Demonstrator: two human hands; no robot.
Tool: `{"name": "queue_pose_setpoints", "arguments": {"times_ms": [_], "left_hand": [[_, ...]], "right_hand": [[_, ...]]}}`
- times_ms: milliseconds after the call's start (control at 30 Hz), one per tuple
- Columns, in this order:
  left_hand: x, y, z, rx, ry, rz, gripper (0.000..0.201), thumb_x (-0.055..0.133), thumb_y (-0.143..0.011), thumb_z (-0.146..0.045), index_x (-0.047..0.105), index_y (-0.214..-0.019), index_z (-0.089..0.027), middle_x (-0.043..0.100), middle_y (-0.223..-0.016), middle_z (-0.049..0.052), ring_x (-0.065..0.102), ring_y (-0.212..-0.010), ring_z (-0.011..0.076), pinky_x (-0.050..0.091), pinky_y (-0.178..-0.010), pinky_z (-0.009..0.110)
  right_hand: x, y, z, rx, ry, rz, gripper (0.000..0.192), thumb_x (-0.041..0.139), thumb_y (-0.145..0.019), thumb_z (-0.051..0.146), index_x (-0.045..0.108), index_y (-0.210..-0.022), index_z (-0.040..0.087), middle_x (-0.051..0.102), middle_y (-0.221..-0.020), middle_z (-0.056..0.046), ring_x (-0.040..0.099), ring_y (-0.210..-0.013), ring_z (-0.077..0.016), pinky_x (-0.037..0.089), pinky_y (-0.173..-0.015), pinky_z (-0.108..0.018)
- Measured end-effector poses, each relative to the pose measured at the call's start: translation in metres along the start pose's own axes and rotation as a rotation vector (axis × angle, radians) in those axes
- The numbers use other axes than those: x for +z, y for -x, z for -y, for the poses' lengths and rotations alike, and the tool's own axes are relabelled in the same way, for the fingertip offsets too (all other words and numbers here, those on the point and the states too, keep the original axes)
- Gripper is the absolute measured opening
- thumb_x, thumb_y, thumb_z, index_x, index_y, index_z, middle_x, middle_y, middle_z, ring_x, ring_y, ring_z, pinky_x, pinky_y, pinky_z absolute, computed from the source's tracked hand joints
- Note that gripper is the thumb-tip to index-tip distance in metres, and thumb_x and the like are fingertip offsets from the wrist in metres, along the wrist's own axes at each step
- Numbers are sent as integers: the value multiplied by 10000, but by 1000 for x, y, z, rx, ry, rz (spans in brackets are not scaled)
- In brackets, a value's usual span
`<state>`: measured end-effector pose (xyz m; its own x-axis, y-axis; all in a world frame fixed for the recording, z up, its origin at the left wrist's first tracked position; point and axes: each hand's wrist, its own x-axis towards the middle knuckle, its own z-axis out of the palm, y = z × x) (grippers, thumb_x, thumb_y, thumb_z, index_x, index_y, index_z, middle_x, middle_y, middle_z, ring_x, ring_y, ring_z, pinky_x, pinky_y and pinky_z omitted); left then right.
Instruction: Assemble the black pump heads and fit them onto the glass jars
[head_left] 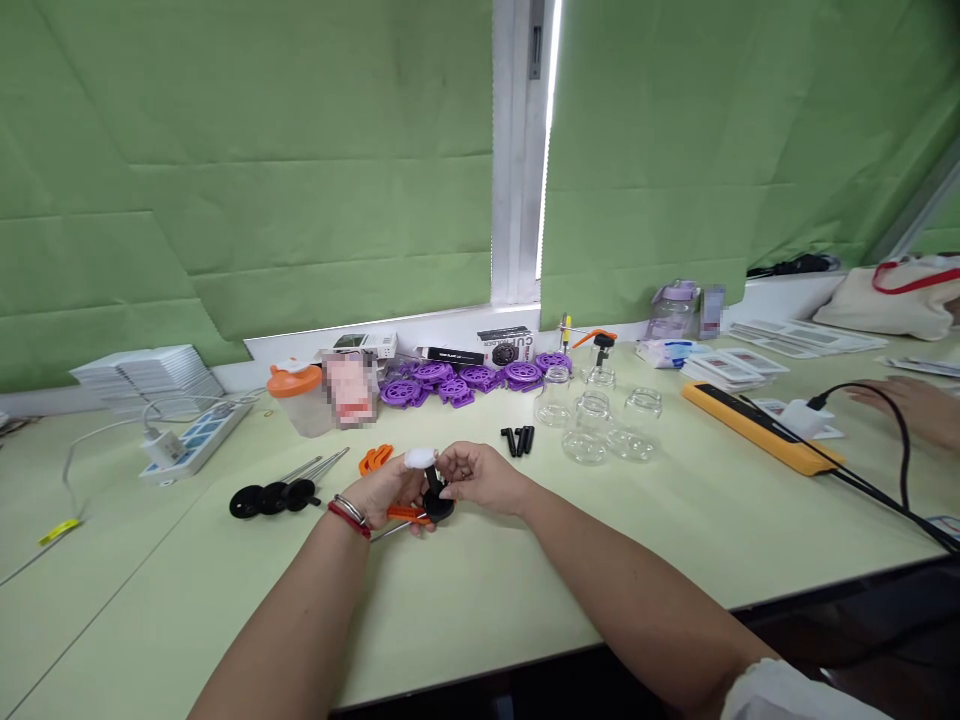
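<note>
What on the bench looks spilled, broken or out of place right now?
Nothing stands out. Both hands, left hand and right hand, hold a black disc part; the glass jars stand upright, the purple discs lie heaped at the back.

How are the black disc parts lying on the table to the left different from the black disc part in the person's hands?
The black disc parts on the table lie flat in a row, untouched, with metal rods beside them. The black disc part in the hands is held above the table by the left hand and right hand, with its stem pointing up. Several lie on the table; one is held. All are black and round.
</note>
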<state>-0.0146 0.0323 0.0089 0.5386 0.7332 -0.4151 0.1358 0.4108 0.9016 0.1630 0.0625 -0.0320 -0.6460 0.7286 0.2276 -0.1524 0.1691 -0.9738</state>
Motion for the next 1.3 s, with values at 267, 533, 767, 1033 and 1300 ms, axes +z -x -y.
{"name": "queue_pose_setpoints", "arguments": {"times_ms": [267,533,767,1033,1300], "left_hand": [[3,2,-4,-11,-31,1,586,450,-712,-655,506,-1076,-199,645,-730,71,628,-575,228,404,-433,256],[5,3,-5,6,-52,8,582,445,-725,-626,506,-1109,-193,670,-801,101,638,-593,241,422,-443,282],[6,3,-5,1,-50,-11,599,450,-717,-625,488,-1116,-181,664,-762,86,640,-583,242,431,-441,285],[6,3,-7,-7,-56,11,609,451,-701,-662,504,-1093,-199,663,-755,78,634,-582,234,446,-456,293],[6,4,-7,-1,-54,35,573,448,-712,-661,525,-1053,-207,658,-754,78,625,-586,227,434,-461,286]], "right_hand": [[0,0,1,7,4,-5,339,788,-562,252,541,-776,161,542,-690,42,502,-616,-88,429,-625,-253],[1,1,3,23,-13,-3,344,799,-549,272,542,-747,157,555,-674,40,519,-610,-93,439,-623,-259],[2,1,1,15,-28,3,325,781,-564,240,543,-767,152,572,-684,33,515,-609,-92,426,-613,-250],[2,3,7,13,0,-2,306,782,-561,253,558,-744,152,554,-642,43,499,-590,-91,417,-603,-250],[0,1,4,-7,25,-5,312,785,-567,299,572,-742,153,564,-661,29,491,-596,-92,412,-594,-246]]}}
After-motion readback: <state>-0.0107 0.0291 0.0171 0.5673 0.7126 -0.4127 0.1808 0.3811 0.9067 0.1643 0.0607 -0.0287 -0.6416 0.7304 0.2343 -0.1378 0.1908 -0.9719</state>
